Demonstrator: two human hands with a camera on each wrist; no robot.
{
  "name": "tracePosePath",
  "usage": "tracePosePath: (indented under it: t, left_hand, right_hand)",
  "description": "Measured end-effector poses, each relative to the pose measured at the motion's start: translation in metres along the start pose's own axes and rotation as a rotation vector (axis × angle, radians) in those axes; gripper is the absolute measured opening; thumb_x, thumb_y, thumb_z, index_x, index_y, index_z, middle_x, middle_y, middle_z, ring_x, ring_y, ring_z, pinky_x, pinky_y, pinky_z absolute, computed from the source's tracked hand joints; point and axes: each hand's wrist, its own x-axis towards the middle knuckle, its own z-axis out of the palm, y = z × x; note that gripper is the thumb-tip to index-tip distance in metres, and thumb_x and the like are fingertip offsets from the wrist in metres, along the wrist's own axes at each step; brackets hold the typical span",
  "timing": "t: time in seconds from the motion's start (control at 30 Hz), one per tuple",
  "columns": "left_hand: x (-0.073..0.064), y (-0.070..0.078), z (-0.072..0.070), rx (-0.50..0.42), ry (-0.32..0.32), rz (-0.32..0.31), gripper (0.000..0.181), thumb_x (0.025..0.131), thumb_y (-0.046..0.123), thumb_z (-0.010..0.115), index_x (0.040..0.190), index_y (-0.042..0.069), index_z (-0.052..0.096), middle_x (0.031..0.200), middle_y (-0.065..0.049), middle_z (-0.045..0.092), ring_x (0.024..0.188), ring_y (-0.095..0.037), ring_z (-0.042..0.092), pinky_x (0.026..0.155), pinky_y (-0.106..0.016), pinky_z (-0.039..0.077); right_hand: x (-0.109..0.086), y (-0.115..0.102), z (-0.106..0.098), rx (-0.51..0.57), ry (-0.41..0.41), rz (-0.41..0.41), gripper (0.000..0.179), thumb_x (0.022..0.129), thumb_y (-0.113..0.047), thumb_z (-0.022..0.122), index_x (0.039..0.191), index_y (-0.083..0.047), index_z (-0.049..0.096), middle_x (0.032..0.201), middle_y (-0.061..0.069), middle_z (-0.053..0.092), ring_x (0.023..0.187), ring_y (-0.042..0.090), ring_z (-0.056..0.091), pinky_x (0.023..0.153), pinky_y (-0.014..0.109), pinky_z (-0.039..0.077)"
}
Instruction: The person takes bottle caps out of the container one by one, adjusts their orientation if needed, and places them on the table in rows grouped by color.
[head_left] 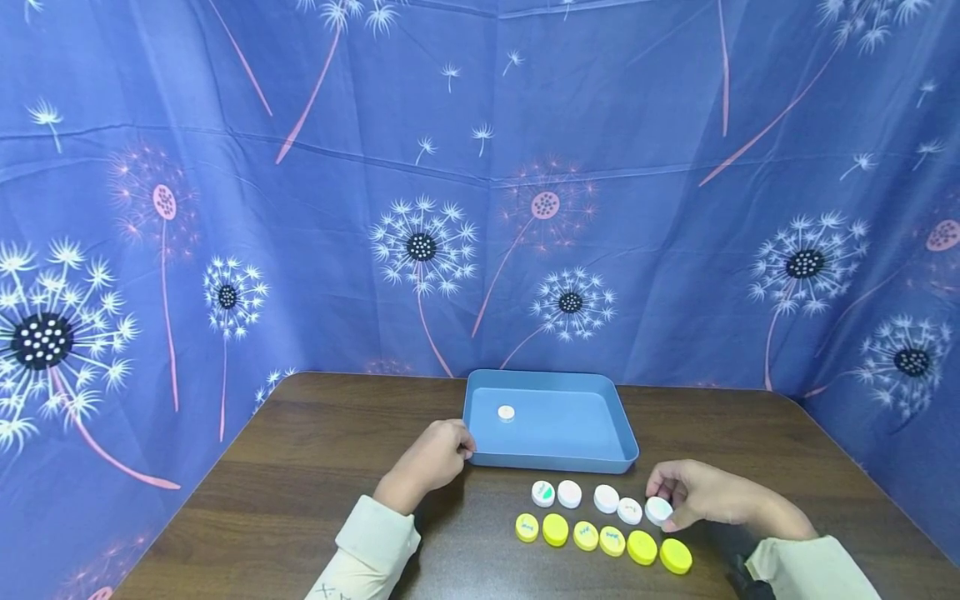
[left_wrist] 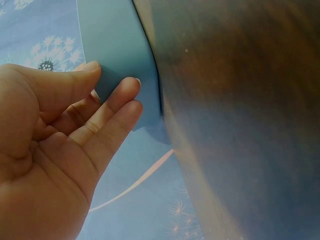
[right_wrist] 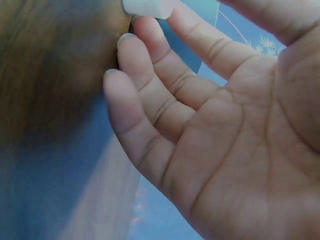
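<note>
My left hand (head_left: 437,454) pinches the near left corner of a shallow blue tray (head_left: 555,461); in the left wrist view the thumb and fingers lie on either side of its wall (left_wrist: 117,45). Inside the tray, towards the left, lies one white bottle cap (head_left: 506,412). My right hand (head_left: 708,496) holds another white bottle cap (head_left: 658,510) between thumb and fingers, at the right end of a row of white caps (head_left: 606,498). Only part of that held cap (right_wrist: 145,7) shows at the top of the right wrist view.
A row of several yellow bottle caps (head_left: 587,536) lies on the brown wooden table (head_left: 322,467), nearer than the white ones. Behind and beside the table hangs a blue cloth (head_left: 480,100) with a dandelion print. A dark object (head_left: 750,579), partly hidden, is by the right sleeve.
</note>
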Motion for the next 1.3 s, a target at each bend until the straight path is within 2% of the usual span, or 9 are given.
tracePosePath:
  t: [0.1, 0.17, 0.3, 0.4, 0.5, 0.63, 0.93, 1.13, 1.3]
  left_hand:
    - [-0.001, 0.0, 0.0, 0.008, -0.001, 0.002, 0.015, 0.087, -0.007, 0.065, 0.083, 0.004, 0.074, 0.081, 0.005, 0.061, 0.077, -0.008, 0.057, 0.071, -0.026, 0.053]
    - [0.0, 0.0, -0.001, 0.008, -0.002, 0.004, 0.014, 0.087, -0.007, 0.065, 0.083, 0.004, 0.074, 0.081, 0.004, 0.061, 0.077, -0.008, 0.057, 0.072, -0.027, 0.054]
    - [0.0, 0.001, -0.001, 0.011, 0.007, 0.005, 0.014, 0.086, -0.007, 0.064, 0.083, 0.003, 0.074, 0.081, 0.003, 0.061, 0.077, -0.01, 0.058, 0.073, -0.028, 0.054]
    - [0.001, 0.002, -0.001, 0.013, 0.0, 0.008, 0.014, 0.087, -0.007, 0.064, 0.083, 0.003, 0.074, 0.082, 0.003, 0.061, 0.078, -0.01, 0.058, 0.073, -0.028, 0.054]
    - [0.002, 0.003, 0.0, 0.009, -0.001, 0.015, 0.014, 0.087, -0.007, 0.064, 0.084, 0.003, 0.074, 0.082, 0.003, 0.062, 0.079, -0.01, 0.059, 0.073, -0.027, 0.054]
    - [0.002, 0.002, 0.001, 0.013, 0.018, 0.03, 0.015, 0.085, -0.008, 0.064, 0.082, 0.002, 0.074, 0.081, 0.003, 0.062, 0.078, -0.01, 0.059, 0.073, -0.027, 0.054]
    - [0.002, 0.0, -0.001, 0.027, 0.025, 0.028, 0.014, 0.085, -0.007, 0.064, 0.082, 0.003, 0.074, 0.081, 0.003, 0.063, 0.078, -0.01, 0.06, 0.074, -0.027, 0.054]
    - [0.001, -0.001, 0.0, 0.011, 0.005, 0.014, 0.013, 0.086, -0.006, 0.066, 0.083, 0.003, 0.074, 0.082, 0.004, 0.063, 0.08, -0.01, 0.06, 0.074, -0.027, 0.054]
    - [0.001, 0.0, 0.001, 0.008, -0.011, -0.001, 0.012, 0.088, -0.004, 0.066, 0.083, 0.005, 0.074, 0.082, 0.005, 0.062, 0.081, -0.01, 0.06, 0.074, -0.027, 0.053]
  right_hand:
    - [-0.002, -0.007, -0.003, -0.062, 0.03, 0.014, 0.029, 0.079, -0.005, 0.077, 0.102, 0.002, 0.061, 0.091, 0.01, 0.059, 0.077, 0.016, 0.055, 0.062, 0.026, 0.048]
    - [-0.003, -0.016, -0.004, -0.126, 0.08, 0.028, 0.026, 0.084, -0.011, 0.076, 0.104, 0.0, 0.061, 0.092, 0.008, 0.06, 0.079, 0.015, 0.056, 0.064, 0.026, 0.049]
    - [0.002, -0.039, -0.001, -0.246, 0.257, 0.034, 0.029, 0.09, -0.028, 0.073, 0.107, -0.007, 0.063, 0.097, 0.003, 0.063, 0.084, 0.01, 0.057, 0.068, 0.027, 0.05]
    - [0.01, -0.054, 0.007, -0.307, 0.389, 0.001, 0.028, 0.09, -0.033, 0.072, 0.108, -0.012, 0.064, 0.102, 0.0, 0.063, 0.089, 0.013, 0.056, 0.071, 0.028, 0.049]
    - [0.021, -0.066, 0.013, -0.347, 0.445, -0.049, 0.026, 0.091, -0.031, 0.073, 0.11, -0.015, 0.065, 0.108, -0.001, 0.063, 0.093, 0.018, 0.057, 0.072, 0.03, 0.049]
    - [0.045, -0.077, 0.013, -0.383, 0.453, -0.075, 0.026, 0.092, -0.026, 0.072, 0.114, -0.015, 0.065, 0.112, -0.001, 0.063, 0.096, 0.021, 0.057, 0.072, 0.032, 0.049]
    - [0.108, -0.099, 0.01, -0.412, 0.47, -0.103, 0.031, 0.091, -0.022, 0.073, 0.118, -0.009, 0.064, 0.116, 0.009, 0.063, 0.096, 0.025, 0.06, 0.079, 0.039, 0.051]
    - [0.147, -0.106, 0.014, -0.416, 0.393, -0.071, 0.035, 0.091, -0.021, 0.072, 0.122, -0.008, 0.062, 0.122, 0.01, 0.061, 0.104, 0.031, 0.061, 0.085, 0.043, 0.052]
    - [0.173, -0.109, 0.015, -0.477, 0.322, -0.087, 0.035, 0.091, -0.02, 0.072, 0.122, -0.007, 0.064, 0.123, 0.011, 0.062, 0.11, 0.031, 0.06, 0.092, 0.045, 0.051]
